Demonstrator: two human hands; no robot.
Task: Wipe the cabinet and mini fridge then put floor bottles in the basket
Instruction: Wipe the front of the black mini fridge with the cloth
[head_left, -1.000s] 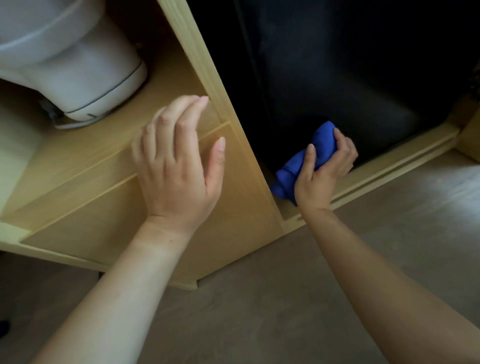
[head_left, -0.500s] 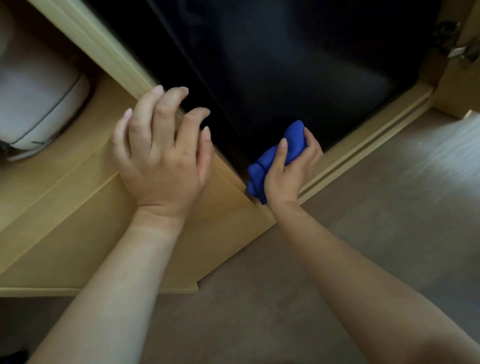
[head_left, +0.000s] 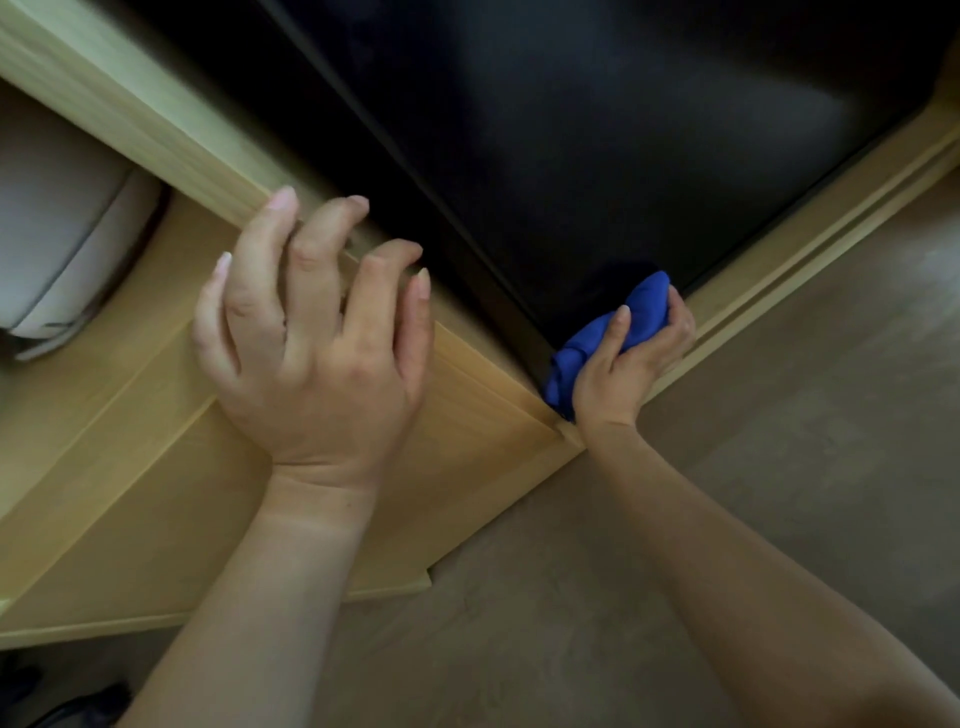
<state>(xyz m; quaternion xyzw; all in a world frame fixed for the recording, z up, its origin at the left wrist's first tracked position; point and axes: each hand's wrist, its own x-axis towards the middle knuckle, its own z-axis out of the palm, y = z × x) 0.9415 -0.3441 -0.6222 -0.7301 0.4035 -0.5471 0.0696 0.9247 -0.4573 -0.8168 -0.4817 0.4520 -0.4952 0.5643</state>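
The left hand (head_left: 317, 358) rested open, fingers curled, on the cabinet (head_left: 467, 410) divider. The right hand (head_left: 631, 358) gripped the cloth (head_left: 605, 340) against the fridge (head_left: 597, 156) base, cloth running diagonally.

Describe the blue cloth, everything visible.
The blue cloth is bright blue soft fabric, bunched into a wad, not spread flat. The right hand grips it, thumb across its front, covering part of it. It sits low against the black mini fridge, at the bottom corner where the fridge meets the wooden cabinet frame.
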